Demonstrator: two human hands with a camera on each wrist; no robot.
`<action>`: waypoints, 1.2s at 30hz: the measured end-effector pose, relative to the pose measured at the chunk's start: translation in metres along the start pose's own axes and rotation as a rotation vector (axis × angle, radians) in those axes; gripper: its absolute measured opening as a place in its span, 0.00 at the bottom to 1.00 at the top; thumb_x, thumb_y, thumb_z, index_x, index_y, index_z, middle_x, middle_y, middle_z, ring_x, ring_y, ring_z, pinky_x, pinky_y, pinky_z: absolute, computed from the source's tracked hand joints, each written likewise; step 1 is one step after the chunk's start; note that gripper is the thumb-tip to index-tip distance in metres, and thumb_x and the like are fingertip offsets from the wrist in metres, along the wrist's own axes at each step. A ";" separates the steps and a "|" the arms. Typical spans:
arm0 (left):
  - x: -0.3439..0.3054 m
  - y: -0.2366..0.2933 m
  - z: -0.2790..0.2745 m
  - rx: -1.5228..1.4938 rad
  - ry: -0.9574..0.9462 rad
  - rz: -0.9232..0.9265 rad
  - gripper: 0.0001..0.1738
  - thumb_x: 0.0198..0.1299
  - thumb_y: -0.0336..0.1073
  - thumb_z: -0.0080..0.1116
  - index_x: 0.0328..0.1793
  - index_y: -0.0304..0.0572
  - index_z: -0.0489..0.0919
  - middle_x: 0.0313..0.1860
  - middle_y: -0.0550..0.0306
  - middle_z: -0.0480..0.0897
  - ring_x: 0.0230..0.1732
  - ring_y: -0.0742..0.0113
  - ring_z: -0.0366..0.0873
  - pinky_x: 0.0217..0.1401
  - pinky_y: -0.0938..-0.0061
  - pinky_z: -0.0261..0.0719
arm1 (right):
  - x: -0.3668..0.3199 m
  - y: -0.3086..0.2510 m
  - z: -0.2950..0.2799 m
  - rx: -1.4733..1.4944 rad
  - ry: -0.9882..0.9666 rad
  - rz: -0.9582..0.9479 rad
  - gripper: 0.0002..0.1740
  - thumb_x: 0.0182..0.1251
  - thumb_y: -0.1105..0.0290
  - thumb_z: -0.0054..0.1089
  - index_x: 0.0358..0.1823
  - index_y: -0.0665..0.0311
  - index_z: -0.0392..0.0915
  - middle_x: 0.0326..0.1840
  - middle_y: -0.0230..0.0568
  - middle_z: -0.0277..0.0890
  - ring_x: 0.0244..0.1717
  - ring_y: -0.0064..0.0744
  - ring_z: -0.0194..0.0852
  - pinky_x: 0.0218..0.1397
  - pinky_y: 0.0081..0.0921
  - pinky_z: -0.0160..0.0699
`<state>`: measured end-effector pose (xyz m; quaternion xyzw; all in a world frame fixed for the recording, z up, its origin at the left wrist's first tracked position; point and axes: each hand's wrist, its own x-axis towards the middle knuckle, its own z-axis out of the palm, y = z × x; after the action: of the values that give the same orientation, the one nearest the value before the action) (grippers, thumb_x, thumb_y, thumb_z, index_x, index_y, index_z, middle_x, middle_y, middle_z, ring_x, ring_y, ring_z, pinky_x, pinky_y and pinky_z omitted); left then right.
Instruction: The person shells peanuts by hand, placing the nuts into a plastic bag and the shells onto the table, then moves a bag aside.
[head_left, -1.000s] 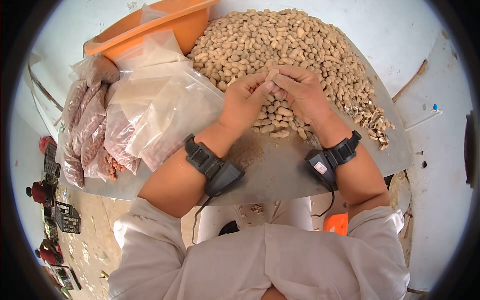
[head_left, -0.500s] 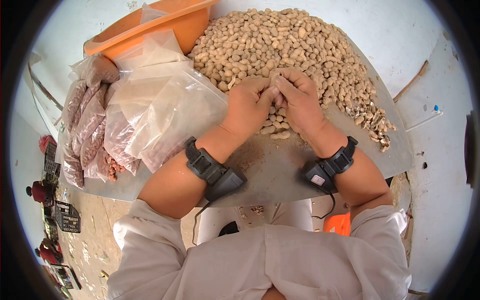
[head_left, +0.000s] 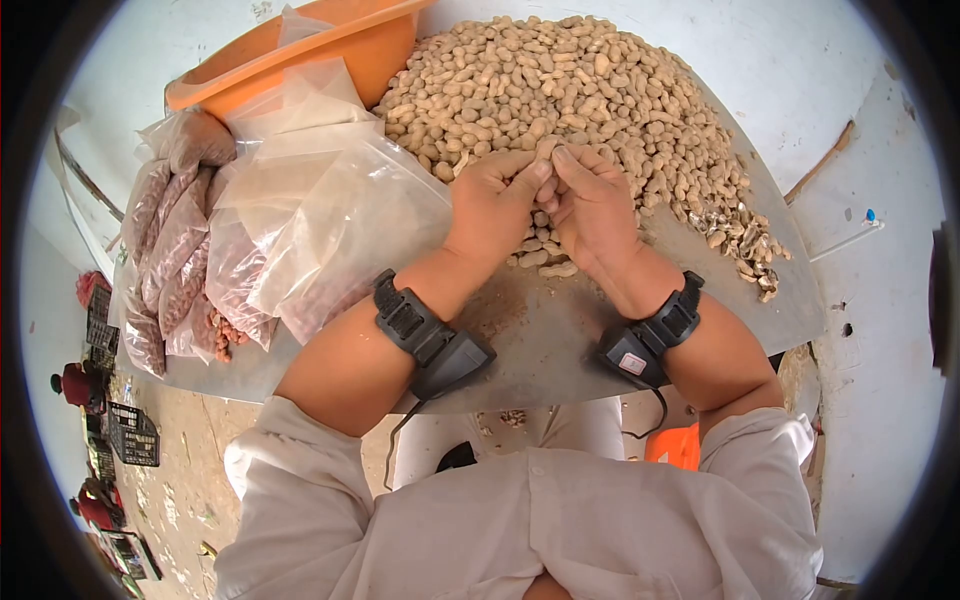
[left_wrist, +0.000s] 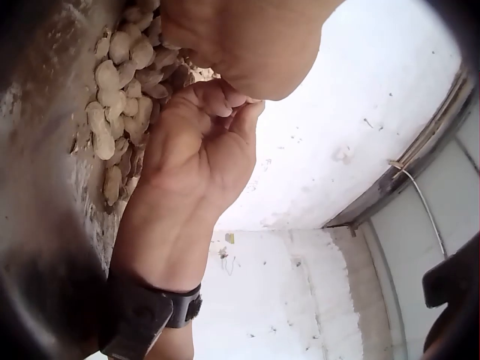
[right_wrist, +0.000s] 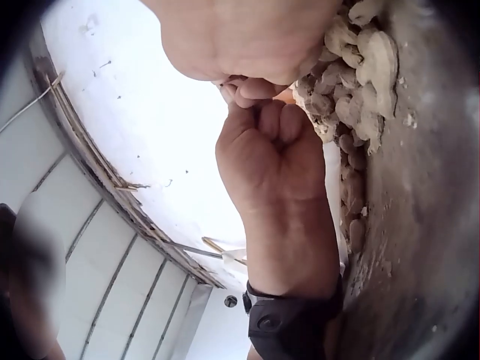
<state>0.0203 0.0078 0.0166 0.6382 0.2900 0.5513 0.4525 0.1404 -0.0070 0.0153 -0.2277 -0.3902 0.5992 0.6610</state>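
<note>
In the head view my left hand [head_left: 490,208] and right hand [head_left: 598,212] meet at the fingertips over the near side of a peanut pile [head_left: 560,90]. Thumbs and fingers of both pinch a tan peanut [head_left: 547,147]. The left wrist view has my left hand [left_wrist: 244,45] large at the top and my right hand [left_wrist: 196,154] below it, fingers curled. From the right wrist, my right hand [right_wrist: 251,37] fills the top, with my left hand [right_wrist: 274,154] underneath. Fingers hide most of the peanut in both wrist views.
Filled bags of reddish kernels [head_left: 180,245] and flat clear bags [head_left: 345,215] lie left on the metal table [head_left: 550,355]. An orange basin [head_left: 300,60] stands behind them. Broken shells [head_left: 745,245] lie at the right, loose kernels [head_left: 228,335] at the left.
The fingertips closed together half a second ago, covering what they held; now they are slightly raised and a peanut shows between them. My right wrist has turned a little and shifted left.
</note>
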 end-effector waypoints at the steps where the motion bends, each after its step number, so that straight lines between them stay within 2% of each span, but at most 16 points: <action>1: 0.001 -0.003 0.000 -0.023 0.001 -0.006 0.11 0.61 0.30 0.52 0.27 0.32 0.77 0.21 0.63 0.76 0.25 0.78 0.69 0.28 0.80 0.68 | 0.000 0.001 -0.001 0.019 0.007 0.010 0.07 0.67 0.70 0.52 0.35 0.66 0.75 0.27 0.32 0.74 0.24 0.18 0.69 0.27 0.16 0.67; 3: 0.002 -0.005 -0.001 -0.068 0.003 -0.019 0.11 0.61 0.31 0.52 0.29 0.32 0.79 0.21 0.64 0.75 0.25 0.79 0.68 0.28 0.81 0.68 | 0.000 0.001 -0.001 0.063 0.031 0.031 0.07 0.67 0.70 0.52 0.36 0.67 0.75 0.27 0.33 0.74 0.24 0.20 0.71 0.27 0.17 0.69; 6: -0.002 0.004 0.000 -0.119 0.074 -0.182 0.11 0.63 0.33 0.52 0.33 0.33 0.81 0.22 0.66 0.75 0.25 0.81 0.66 0.27 0.83 0.66 | 0.000 0.001 0.001 0.127 0.073 0.063 0.08 0.67 0.71 0.51 0.37 0.69 0.75 0.29 0.35 0.75 0.25 0.21 0.73 0.28 0.18 0.73; 9: -0.002 0.002 -0.002 -0.193 0.054 -0.249 0.11 0.64 0.34 0.50 0.39 0.34 0.81 0.24 0.67 0.75 0.23 0.82 0.65 0.24 0.85 0.63 | 0.003 0.000 0.000 0.168 0.083 0.092 0.08 0.67 0.71 0.51 0.38 0.69 0.74 0.30 0.36 0.76 0.25 0.23 0.73 0.29 0.18 0.75; 12: -0.003 0.007 0.000 -0.336 0.031 -0.320 0.11 0.66 0.36 0.49 0.43 0.35 0.77 0.21 0.70 0.68 0.18 0.84 0.57 0.19 0.86 0.55 | 0.004 -0.001 -0.003 0.175 0.058 0.105 0.08 0.67 0.71 0.51 0.38 0.70 0.75 0.31 0.37 0.76 0.25 0.23 0.74 0.31 0.17 0.76; 17: -0.001 0.010 -0.003 -0.572 -0.014 -0.500 0.13 0.69 0.39 0.41 0.40 0.40 0.74 0.23 0.68 0.70 0.17 0.82 0.56 0.18 0.87 0.54 | 0.005 -0.005 -0.003 -0.010 -0.008 0.066 0.08 0.67 0.71 0.51 0.39 0.69 0.76 0.31 0.35 0.76 0.27 0.21 0.73 0.32 0.16 0.73; 20: 0.000 0.007 -0.006 -0.706 -0.072 -0.560 0.15 0.70 0.41 0.37 0.39 0.41 0.73 0.24 0.66 0.70 0.18 0.82 0.56 0.17 0.87 0.53 | 0.002 -0.008 0.001 -0.292 -0.042 -0.048 0.07 0.65 0.73 0.53 0.40 0.68 0.76 0.33 0.34 0.74 0.30 0.21 0.72 0.34 0.17 0.73; 24: 0.002 -0.002 -0.012 -0.921 -0.092 -0.602 0.16 0.70 0.42 0.37 0.36 0.42 0.72 0.24 0.66 0.69 0.18 0.82 0.57 0.16 0.88 0.53 | -0.003 -0.015 0.005 -0.945 -0.190 -0.487 0.08 0.60 0.76 0.55 0.41 0.65 0.77 0.36 0.36 0.72 0.33 0.27 0.72 0.37 0.20 0.73; 26: 0.002 0.001 -0.009 -0.932 -0.024 -0.612 0.16 0.70 0.42 0.37 0.34 0.42 0.71 0.23 0.66 0.67 0.18 0.83 0.56 0.15 0.89 0.53 | -0.005 -0.024 0.009 -1.210 -0.308 -0.757 0.10 0.58 0.76 0.57 0.41 0.64 0.78 0.38 0.38 0.73 0.35 0.29 0.72 0.39 0.20 0.73; 29: 0.002 0.001 -0.009 -0.961 0.010 -0.611 0.16 0.69 0.41 0.36 0.33 0.41 0.71 0.23 0.66 0.67 0.17 0.83 0.56 0.15 0.90 0.54 | 0.000 -0.024 0.006 -1.241 -0.421 -0.875 0.11 0.54 0.77 0.59 0.40 0.64 0.78 0.41 0.40 0.71 0.39 0.32 0.72 0.41 0.23 0.72; 32: 0.003 -0.004 -0.013 -1.056 -0.042 -0.610 0.16 0.68 0.40 0.37 0.33 0.40 0.71 0.24 0.65 0.68 0.17 0.83 0.57 0.15 0.90 0.54 | 0.004 -0.020 0.001 -1.188 -0.393 -0.854 0.09 0.54 0.76 0.59 0.38 0.65 0.78 0.37 0.39 0.71 0.33 0.32 0.71 0.37 0.24 0.72; 36: 0.006 -0.009 -0.016 -1.115 -0.048 -0.667 0.13 0.66 0.38 0.43 0.30 0.42 0.70 0.22 0.63 0.70 0.17 0.79 0.58 0.15 0.86 0.54 | 0.002 -0.026 0.000 -1.078 -0.303 -0.672 0.09 0.54 0.75 0.60 0.38 0.65 0.79 0.35 0.36 0.72 0.31 0.26 0.71 0.34 0.20 0.70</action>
<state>0.0074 0.0208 0.0110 0.1952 0.1327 0.4344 0.8692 0.1559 -0.0099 0.0359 -0.3059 -0.7749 0.1058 0.5429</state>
